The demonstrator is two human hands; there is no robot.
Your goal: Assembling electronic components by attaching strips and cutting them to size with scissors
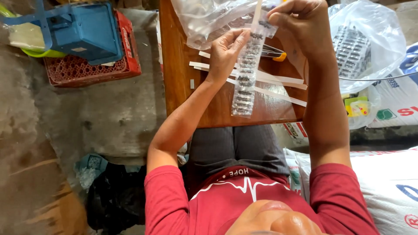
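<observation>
Red shirt sleeves (pixel 167 191) sit closest to the lens, above grey trousers (pixel 235 146) tucked against the near edge of the wooden bench (pixel 178 74). Over that bench hangs a long clear strip (pixel 246 76) of small dark parts sealed in pockets, held upright between both hands. Left hand (pixel 224 52) grips the strip's side about midway, thumb and fingers pinched together on it. Right hand (pixel 300 24) has its fingers closed on the strip's top end. On the bench behind the strip lie white paper strips (pixel 278 80) and a yellow-handled tool (pixel 275 54); a clear plastic bag (pixel 204 19) rests at the bench's far end. Left of the bench stand a red crate (pixel 93 69) and a blue box (pixel 87 28). Right of the bench are a bag of packed strips (pixel 361 48) and white sacks (pixel 387 174).
</observation>
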